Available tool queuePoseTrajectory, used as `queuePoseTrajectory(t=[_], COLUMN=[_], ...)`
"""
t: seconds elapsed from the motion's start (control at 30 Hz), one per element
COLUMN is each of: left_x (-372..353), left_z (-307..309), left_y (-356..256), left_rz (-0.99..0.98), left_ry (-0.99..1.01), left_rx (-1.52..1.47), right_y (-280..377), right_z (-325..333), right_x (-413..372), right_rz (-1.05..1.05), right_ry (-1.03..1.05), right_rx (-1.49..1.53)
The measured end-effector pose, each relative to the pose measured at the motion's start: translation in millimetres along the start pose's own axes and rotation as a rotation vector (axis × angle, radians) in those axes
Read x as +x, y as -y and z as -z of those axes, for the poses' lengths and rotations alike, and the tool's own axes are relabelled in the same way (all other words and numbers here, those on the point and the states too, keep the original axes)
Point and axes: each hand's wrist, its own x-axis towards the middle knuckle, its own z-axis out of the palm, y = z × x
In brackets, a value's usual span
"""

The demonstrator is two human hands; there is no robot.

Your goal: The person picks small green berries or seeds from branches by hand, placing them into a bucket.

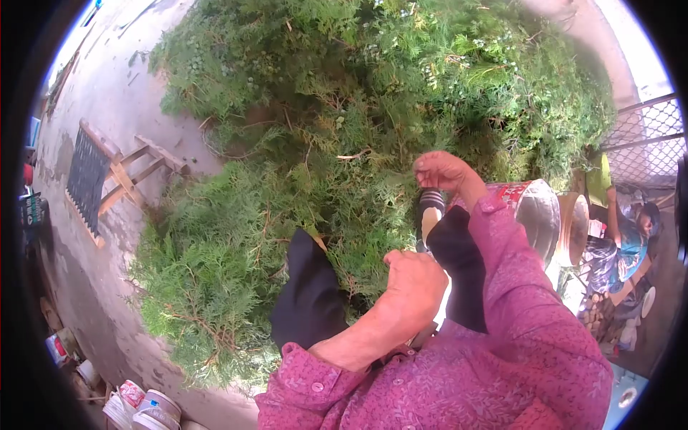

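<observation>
My left hand is closed in front of my body, between my dark-trousered knees; what its fingers hold, if anything, is hidden. Farther forward and to the right, my right hand has its fingers curled together above a striped shoe, and nothing can be made out in it. A large heap of cut green branches with small pale cones spreads before me and around my left knee. Beside my right leg stands a metal bucket with a red label.
A wooden folding stool with a dark woven seat stands at the left. White buckets sit at the lower left. On the right are a second round container, a seated person and a wire mesh fence.
</observation>
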Motion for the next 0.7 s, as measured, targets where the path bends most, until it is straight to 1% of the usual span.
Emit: queuePoseTrajectory(t=[0.07,0.17,0.3,0.37,0.4,0.47,0.5,0.53,0.57,0.6,0.63,0.67,0.7], left_x=[1.6,2.2,2.5,0.4,1.2,2.8,1.9,0.0,-1.3,-1.5,-1.6,-2.6,-5.1], left_z=[-0.3,-1.4,2.8,13.1,15.4,20.8,25.8,32.8,37.5,39.8,42.1,43.9,46.1], left_y=[-0.9,-1.0,4.6,15.3,22.0,35.9,40.8,44.4,47.7,51.3,54.7,56.8,58.4], left_rz=[0.002,0.003,0.033,0.115,0.114,0.369,0.368,0.429,0.487,0.482,0.483,0.483,0.477], left_ry=[0.014,-0.002,0.023,0.018,0.017,-0.21,-0.212,-0.341,-0.47,-0.471,-0.503,-0.533,-0.534], left_rx=[0.007,-0.012,0.005,-0.011,-0.009,-0.035,-0.031,-0.086,-0.141,-0.136,-0.226,-0.315,-0.31], right_y=[7.7,10.8,5.5,4.8,8.1,16.9,22.2,27.2,32.0,36.3,40.3,43.2,45.6], right_z=[-6.4,-8.6,-17.7,-22.9,-32.8,-57.5,-73.4,-89.1,-105.3,-121.6,-134.3,-144.3,-152.8], right_x=[-5.9,-8.7,-11.3,-15.5,-20.5,-34.2,-44.1,-54.0,-64.1,-74.1,-81.1,-84.8,-87.6], right_rz=[0.015,0.023,0.064,0.073,0.086,0.105,0.141,0.177,0.183,0.214,0.245,0.252,0.306], right_ry=[-0.026,0.022,0.103,0.137,0.167,0.199,0.257,0.314,0.315,0.41,0.505,0.505,0.584], right_rx=[0.003,-0.031,0.074,0.1,0.12,0.137,0.162,0.188,0.188,0.215,0.241,0.241,0.222])
